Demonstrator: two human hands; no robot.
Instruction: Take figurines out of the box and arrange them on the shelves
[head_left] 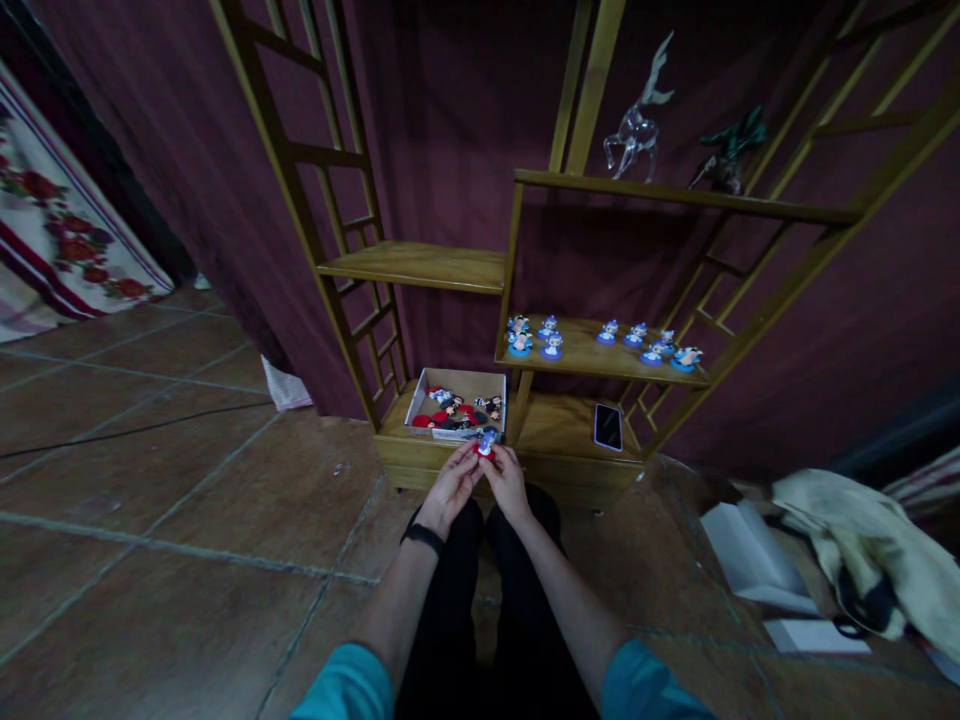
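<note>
Between my two hands, just in front of the low cabinet, is a small toy figurine [487, 441] with a bluish-white body and a red base. My left hand [453, 482] grips it from the left, and my right hand [505, 478] pinches it from the right. Right behind it stands an open cardboard box [469, 380] with several figurines inside, some on red or dark bases. Up on the middle shelf [577, 352] several blue and white figurines [553, 346] stand upright in two groups, left and right.
A phone [608, 427] lies on the lower board at right. On the upper shelf [690, 196] stand a clear deer ornament [636, 135] and a dark green ornament [729, 150]. White boxes [757, 560] and a pale cloth [877, 550] lie on the floor at right. A cable [142, 432] crosses the floor at left.
</note>
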